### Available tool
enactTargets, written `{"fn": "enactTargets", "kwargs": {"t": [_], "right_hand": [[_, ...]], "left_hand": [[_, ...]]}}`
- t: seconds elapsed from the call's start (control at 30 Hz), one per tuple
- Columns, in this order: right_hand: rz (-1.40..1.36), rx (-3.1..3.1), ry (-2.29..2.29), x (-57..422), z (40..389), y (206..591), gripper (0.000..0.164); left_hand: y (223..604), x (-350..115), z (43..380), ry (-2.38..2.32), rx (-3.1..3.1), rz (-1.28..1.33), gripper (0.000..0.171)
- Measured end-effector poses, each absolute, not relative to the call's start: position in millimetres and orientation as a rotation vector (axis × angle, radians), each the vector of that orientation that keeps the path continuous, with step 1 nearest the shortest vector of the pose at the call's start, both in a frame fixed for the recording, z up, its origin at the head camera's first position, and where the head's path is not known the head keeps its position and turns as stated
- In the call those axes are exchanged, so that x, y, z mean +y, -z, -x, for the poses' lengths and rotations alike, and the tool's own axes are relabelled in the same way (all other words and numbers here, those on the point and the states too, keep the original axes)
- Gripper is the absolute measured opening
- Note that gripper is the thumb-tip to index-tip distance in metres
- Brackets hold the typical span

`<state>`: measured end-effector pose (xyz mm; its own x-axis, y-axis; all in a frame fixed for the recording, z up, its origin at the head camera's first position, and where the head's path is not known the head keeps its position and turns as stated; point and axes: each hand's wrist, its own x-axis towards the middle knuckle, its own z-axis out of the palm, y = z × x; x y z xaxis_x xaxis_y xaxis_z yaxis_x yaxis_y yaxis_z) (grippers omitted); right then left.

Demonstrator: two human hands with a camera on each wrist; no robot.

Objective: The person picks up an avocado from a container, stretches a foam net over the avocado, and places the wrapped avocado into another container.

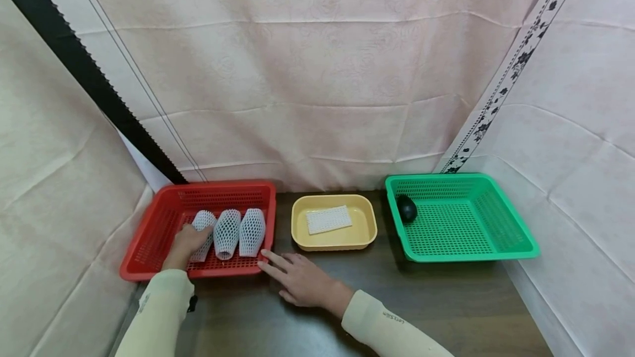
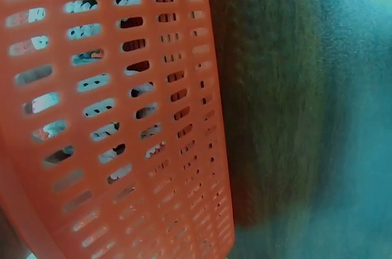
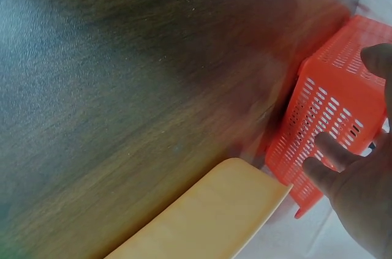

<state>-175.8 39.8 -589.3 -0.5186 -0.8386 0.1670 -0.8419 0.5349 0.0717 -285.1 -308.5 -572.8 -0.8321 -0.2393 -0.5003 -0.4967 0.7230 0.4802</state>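
Head view: my left grip [image 1: 187, 241] is down in the red basket [image 1: 149, 236], left of frame, over the leftmost net sleeve [image 1: 203, 219]. One digit lies across it, other fingertips hidden; cannot tell if it's closed on it, and the left wrist view shows only basket wall and surface. Middle sleeve [image 1: 227, 234] and right sleeve [image 1: 252, 232] stand alongside, same basket; contents unclear.

Right grip [image 1: 305, 280], lower centre, is wide: fingers spread, nothing held, tips at the basket's near right corner. Contact unclear.

Step in hand, my read: taking or settling that leftmost sleeve. Next move probably calls for a sure pinch on the soft net, without knocking the middle one, the right hand steadying the rim.

Yellow tray [image 1: 364, 222], centre, has a flat white net piece [image 1: 329, 220]. Green basket [image 1: 471, 255], right of frame, has a dark rounded object [image 1: 407, 209] by its left wall.

Surface [image 1: 248, 318] is dark wood-grain. Pale creased cloth [image 1: 317, 70] hangs behind and on both sides; black strip [image 1: 99, 87] upper left, floral band [image 1: 521, 65] upper right.
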Motion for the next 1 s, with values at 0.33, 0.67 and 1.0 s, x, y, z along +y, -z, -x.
{"fn": "enactTargets", "kwargs": {"t": [0.33, 0.67, 1.0], "right_hand": [[-1.451, -2.632, -0.057, 39.1, 175.1, 593.3, 0.094], [-1.467, -2.713, -0.116, 37.0, 174.8, 596.4, 0.092], [-1.463, -2.733, -0.19, 39.4, 173.8, 591.6, 0.092]], "left_hand": [[572.5, -306.2, 276.0, -0.808, 2.761, 0.459, 0.103], [556.1, -292.4, 269.7, -0.662, 3.032, 0.284, 0.09], [525.7, -256.9, 256.6, -0.666, 3.205, 0.058, 0.085]]}}
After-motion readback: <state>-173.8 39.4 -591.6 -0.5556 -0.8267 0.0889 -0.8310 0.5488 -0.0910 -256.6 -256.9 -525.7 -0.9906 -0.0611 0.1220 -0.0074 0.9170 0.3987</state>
